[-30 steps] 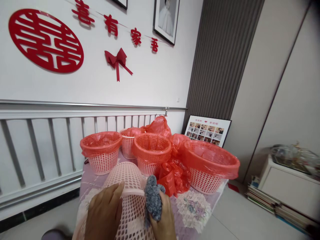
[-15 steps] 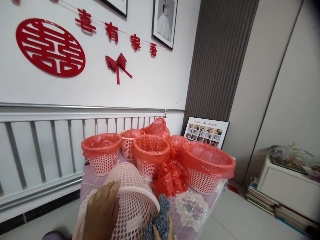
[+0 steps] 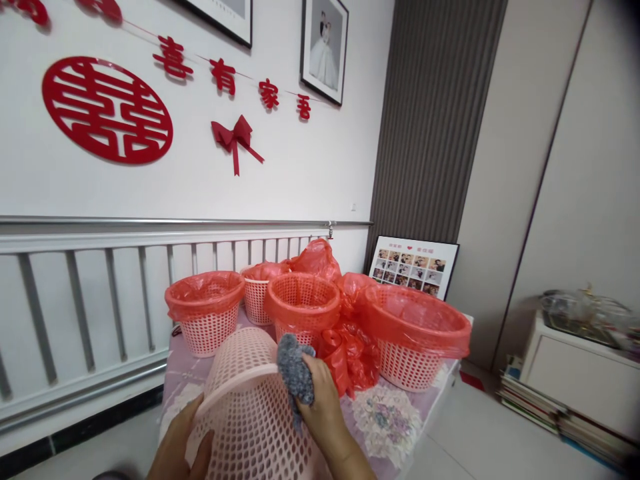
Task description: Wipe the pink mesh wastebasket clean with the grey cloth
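Observation:
A pink plastic lattice basket (image 3: 250,413) lies tipped over at the near end of the table, its base toward the wall. My left hand (image 3: 183,443) holds its lower left side, fingers wrapped on the mesh. My right hand (image 3: 320,400) is closed on a grey cloth (image 3: 295,373) and presses it against the basket's upper right side, near the base rim.
Several pink baskets lined with red plastic bags (image 3: 207,310) (image 3: 303,303) (image 3: 417,337) stand on the flowered tablecloth (image 3: 385,420), with a red bag roll (image 3: 337,360) among them. A white railing (image 3: 100,280) runs behind. A photo board (image 3: 413,267), white cabinet (image 3: 575,370) and stacked books (image 3: 550,413) are right.
My right hand brought the cloth down the basket's side, then back up near the base rim. My left hand slid from the top of the basket to its lower left side. The view tilted slightly.

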### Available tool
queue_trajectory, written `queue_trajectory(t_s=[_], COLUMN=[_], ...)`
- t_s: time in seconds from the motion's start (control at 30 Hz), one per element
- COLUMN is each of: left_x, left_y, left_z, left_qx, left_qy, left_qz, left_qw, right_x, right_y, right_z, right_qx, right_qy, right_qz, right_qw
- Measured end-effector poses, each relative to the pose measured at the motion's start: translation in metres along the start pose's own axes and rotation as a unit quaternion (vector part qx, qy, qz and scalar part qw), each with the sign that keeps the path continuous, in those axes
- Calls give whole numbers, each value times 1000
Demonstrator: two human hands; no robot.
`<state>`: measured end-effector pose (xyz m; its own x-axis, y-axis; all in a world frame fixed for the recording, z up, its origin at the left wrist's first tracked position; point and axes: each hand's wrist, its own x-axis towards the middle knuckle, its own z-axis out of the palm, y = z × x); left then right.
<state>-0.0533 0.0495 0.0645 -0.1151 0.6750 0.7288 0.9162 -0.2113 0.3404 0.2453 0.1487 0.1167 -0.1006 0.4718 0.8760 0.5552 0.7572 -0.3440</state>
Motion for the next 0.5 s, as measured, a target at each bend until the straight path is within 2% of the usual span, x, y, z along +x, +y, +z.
queue_trajectory(t_s=[0.07, 0.13, 0.27, 0.43, 0.5], left_x=[8, 21, 44, 46, 44], left_y=[4, 13, 34, 51, 56], left_z=[-7, -15, -22, -21, -22], left_qx=[37, 80, 161, 220, 218], left_qy=[-4, 15, 58, 69, 77], left_qz=[15, 63, 138, 193, 186], left_qw=[999, 995, 976, 954, 955], right_x=[8, 9, 0, -17, -27], right_y=[-16, -32, -54, -41, -29], right_z=[1, 7, 21, 26, 23], right_qx=[-33, -63, -104, -123, -108], right_qy=[-39, -56, -30, 37, 41], right_qz=[-58, -88, -100, -87, -62], right_qw=[997, 992, 989, 988, 991])
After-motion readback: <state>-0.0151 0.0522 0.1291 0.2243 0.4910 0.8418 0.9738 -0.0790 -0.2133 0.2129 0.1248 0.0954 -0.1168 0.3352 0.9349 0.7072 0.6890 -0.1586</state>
